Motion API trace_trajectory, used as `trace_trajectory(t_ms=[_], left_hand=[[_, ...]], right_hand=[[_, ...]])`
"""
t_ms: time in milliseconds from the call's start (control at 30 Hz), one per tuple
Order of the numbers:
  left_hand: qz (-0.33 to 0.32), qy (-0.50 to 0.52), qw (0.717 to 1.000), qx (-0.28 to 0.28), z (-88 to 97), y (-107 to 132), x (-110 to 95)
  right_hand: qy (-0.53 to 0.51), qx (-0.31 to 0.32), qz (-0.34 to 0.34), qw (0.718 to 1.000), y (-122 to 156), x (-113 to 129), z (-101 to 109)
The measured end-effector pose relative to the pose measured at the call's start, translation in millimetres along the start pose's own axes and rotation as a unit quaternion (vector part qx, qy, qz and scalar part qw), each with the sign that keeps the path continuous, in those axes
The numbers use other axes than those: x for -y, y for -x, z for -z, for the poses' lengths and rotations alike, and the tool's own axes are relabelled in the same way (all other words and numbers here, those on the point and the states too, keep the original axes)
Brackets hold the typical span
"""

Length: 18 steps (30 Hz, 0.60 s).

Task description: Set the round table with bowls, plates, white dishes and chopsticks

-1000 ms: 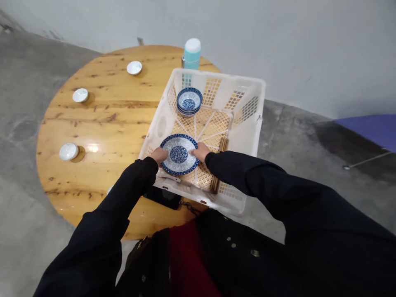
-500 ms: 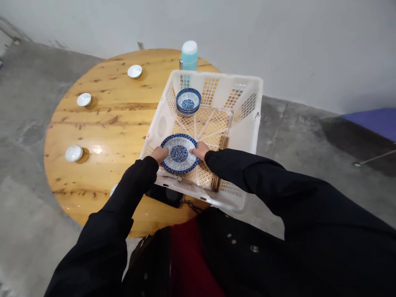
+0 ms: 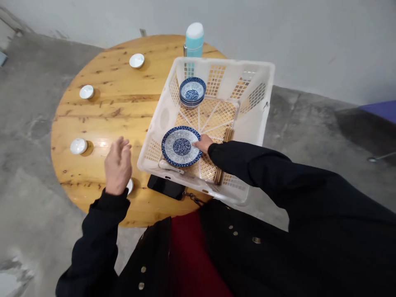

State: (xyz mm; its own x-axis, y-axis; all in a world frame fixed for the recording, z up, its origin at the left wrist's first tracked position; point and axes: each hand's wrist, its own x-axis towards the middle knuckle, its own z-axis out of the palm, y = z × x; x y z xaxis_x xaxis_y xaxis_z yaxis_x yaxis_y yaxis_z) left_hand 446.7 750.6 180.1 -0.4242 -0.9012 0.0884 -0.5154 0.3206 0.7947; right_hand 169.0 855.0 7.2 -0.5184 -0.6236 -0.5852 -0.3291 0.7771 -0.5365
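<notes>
My left hand (image 3: 118,166) hangs open above the round wooden table (image 3: 105,111), holding nothing, its nearest neighbour a small white dish (image 3: 130,186) just below the fingers. My right hand (image 3: 203,144) has its fingers curled on the rim of a blue-and-white plate (image 3: 181,146). That plate lies flat in a white plastic crate (image 3: 163,119). Further back in the crate stands a stack of blue-and-white bowls (image 3: 192,91). Chopsticks (image 3: 223,154) lie partly under my right sleeve, and a white spoon (image 3: 170,166) lies beside the plate.
More small white dishes (image 3: 136,60) (image 3: 86,92) (image 3: 78,146) sit on the tabletop. A black phone (image 3: 165,187) lies by the crate's near edge. A teal-and-white flask (image 3: 194,40) stands behind the crate. Concrete floor surrounds the table.
My left hand has let go of the plate and moved left, out over the table. The plate stays in the crate under my right hand. The view has shifted slightly.
</notes>
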Motion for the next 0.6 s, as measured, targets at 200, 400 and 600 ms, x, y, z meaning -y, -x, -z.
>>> trace_trajectory(t_ms=[200,400,600], left_hand=[[0.137,0.079,0.981,-0.109,20.3,51.6,29.0],[0.222,0.165,0.951,-0.14,8.6,81.5,47.8],[0.246,0.19,0.944,-0.11,-6.0,98.9,54.1]], right_hand=[[-0.014,0.002,-0.009,1.0,5.5,9.9,9.8],[-0.029,0.006,-0.005,1.0,7.4,11.4,12.5],[-0.04,-0.004,-0.014,0.999,6.9,11.2,15.5]])
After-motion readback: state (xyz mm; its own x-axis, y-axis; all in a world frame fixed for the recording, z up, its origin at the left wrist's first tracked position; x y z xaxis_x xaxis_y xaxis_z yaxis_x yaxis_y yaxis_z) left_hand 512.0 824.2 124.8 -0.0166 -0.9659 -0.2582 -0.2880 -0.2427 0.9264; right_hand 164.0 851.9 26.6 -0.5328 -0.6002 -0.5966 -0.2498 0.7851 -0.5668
